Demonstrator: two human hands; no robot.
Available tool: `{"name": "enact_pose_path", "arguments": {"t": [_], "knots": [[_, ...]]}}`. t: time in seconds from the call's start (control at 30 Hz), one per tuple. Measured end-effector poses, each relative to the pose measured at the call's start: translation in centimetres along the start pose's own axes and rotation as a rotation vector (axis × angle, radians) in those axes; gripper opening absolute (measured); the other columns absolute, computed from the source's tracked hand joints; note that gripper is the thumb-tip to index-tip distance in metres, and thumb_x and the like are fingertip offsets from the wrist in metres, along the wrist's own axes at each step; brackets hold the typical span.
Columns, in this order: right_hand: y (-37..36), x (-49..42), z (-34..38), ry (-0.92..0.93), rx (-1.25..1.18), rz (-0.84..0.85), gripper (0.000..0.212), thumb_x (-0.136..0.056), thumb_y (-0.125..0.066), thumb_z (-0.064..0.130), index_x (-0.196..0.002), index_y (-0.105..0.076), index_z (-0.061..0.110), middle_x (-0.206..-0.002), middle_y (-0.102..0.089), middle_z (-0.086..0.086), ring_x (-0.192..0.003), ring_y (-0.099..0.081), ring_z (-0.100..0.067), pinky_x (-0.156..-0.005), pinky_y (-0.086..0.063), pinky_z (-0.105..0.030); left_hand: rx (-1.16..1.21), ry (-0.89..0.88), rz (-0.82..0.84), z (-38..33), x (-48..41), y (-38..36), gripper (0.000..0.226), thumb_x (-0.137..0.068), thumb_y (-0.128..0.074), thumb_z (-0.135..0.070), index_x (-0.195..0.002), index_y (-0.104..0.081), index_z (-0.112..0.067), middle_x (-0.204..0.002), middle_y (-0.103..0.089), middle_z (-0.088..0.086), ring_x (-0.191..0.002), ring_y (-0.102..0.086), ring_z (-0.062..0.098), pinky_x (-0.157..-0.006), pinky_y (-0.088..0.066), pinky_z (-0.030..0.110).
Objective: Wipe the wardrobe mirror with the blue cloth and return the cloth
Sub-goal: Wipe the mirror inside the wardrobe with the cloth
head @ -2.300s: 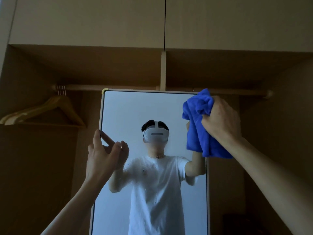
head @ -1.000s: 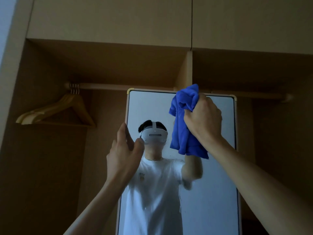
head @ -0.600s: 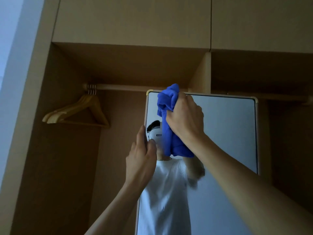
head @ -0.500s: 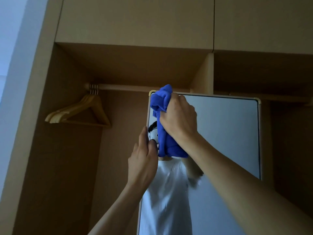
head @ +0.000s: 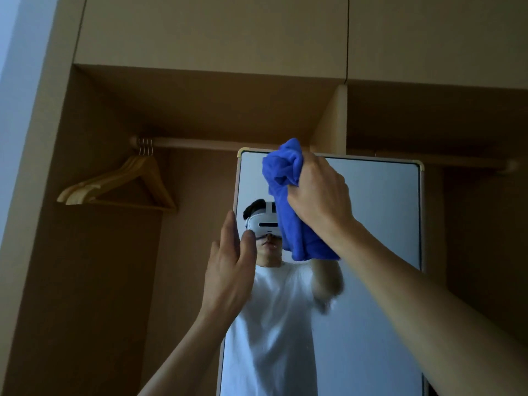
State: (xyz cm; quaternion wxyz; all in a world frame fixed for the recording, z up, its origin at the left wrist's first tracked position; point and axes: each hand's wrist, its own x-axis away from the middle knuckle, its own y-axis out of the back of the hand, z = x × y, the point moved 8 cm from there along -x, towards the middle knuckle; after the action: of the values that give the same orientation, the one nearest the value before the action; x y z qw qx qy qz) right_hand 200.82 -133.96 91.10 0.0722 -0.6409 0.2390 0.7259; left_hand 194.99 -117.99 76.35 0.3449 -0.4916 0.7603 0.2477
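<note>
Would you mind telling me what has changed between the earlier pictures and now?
The right hand carried the bunched blue cloth leftward along the mirror top, from its right corner to near its left corner. The left hand closed in onto the mirror's left edge, fingers straight. The grip on the cloth is unchanged; the hangers still hang.

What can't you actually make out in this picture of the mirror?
Head view, the only one:
1. The mirror: its lower part is cut off by the bottom edge.
2. Glass behind the blue cloth and right hand: covered, so contact is unconfirmed.
3. The left hand at the mirror's left edge: whether it touches the frame is unclear.
</note>
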Motion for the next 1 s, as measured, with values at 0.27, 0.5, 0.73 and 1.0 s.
{"name": "enact_pose_path", "arguments": {"t": [0.27, 0.5, 0.73, 1.0], "knots": [[5.1, 0.7, -10.9, -0.136, 0.006, -0.123, 0.012, -0.090, -0.064, 0.016, -0.094, -0.053, 0.019, -0.078, -0.054, 0.005, -0.067, -0.057, -0.016, -0.060, -0.039, -0.028, -0.033, -0.015, -0.008, -0.1, 0.2, -0.3, 0.070, -0.090, -0.026, -0.070, -0.156, -0.013, -0.051, -0.158, -0.041, -0.004, -0.145, -0.038, 0.025, -0.111, -0.037, 0.049], [8.2, 1.7, -18.0, -0.237, 0.078, -0.197, 0.027, -0.087, -0.065, 0.014, -0.076, -0.046, 0.029, -0.069, -0.053, 0.008, -0.057, -0.052, -0.006, -0.049, -0.033, -0.020, -0.037, -0.019, -0.013, 0.0, 0.1, -0.4, 0.071, -0.091, -0.030, -0.069, -0.157, -0.016, -0.048, -0.154, -0.047, -0.003, -0.139, -0.045, 0.022, -0.104, -0.041, 0.043], [9.0, 2.3, -18.0, -0.254, 0.092, -0.254, 0.021, -0.086, -0.064, 0.018, -0.085, -0.046, 0.029, -0.071, -0.049, 0.014, -0.058, -0.046, 0.002, -0.049, -0.029, -0.018, -0.074, 0.006, -0.028, 0.1, 0.0, -0.6, 0.070, -0.093, -0.033, -0.066, -0.158, -0.014, -0.046, -0.149, -0.050, 0.003, -0.140, -0.044, 0.028, -0.103, -0.042, 0.048], [6.3, 2.1, -13.2, -0.265, 0.072, -0.129, 0.021, -0.091, -0.065, 0.021, -0.107, -0.057, 0.010, -0.090, -0.060, -0.004, -0.070, -0.055, -0.018, -0.054, -0.034, -0.025, -0.065, 0.018, 0.004, -0.3, 0.1, -0.5, 0.070, -0.093, -0.037, -0.066, -0.157, -0.015, -0.048, -0.147, -0.052, 0.002, -0.132, -0.051, 0.025, -0.102, -0.047, 0.051]]}}
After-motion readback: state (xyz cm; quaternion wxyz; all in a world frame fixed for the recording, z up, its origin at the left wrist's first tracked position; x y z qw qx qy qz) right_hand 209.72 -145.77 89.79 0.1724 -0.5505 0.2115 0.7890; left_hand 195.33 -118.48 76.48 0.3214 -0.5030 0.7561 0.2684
